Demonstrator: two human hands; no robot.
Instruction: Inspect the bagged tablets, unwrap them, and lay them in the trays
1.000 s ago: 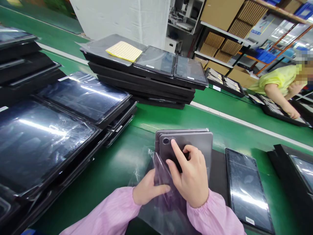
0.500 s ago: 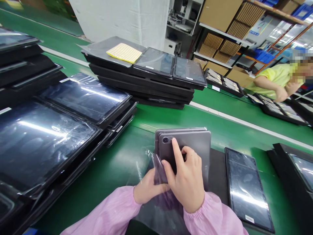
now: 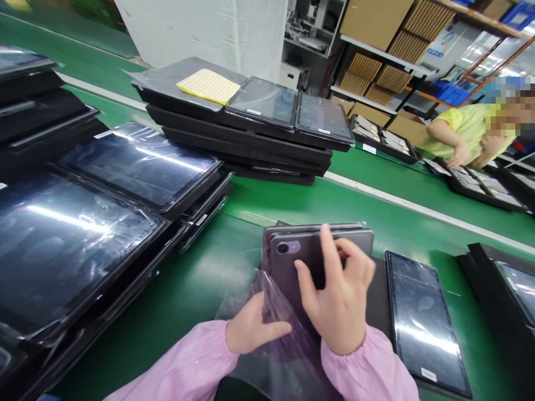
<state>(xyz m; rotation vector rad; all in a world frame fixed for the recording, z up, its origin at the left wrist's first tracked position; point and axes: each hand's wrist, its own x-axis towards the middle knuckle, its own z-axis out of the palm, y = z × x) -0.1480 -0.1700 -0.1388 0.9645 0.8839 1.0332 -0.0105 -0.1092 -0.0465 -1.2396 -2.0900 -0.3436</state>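
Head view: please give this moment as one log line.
left hand: touching clear plastic film | right hand: over grey rectangular tablet, round camera showing | at right: glossy black rectangular tablet

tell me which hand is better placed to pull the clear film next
Probably the left: the left hand is at the clear film, while the right hand is over the grey tablet.

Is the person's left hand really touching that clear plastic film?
Touching. The head camera's view shows it: the clear plastic film passes between the thumb and fingers of the left hand.
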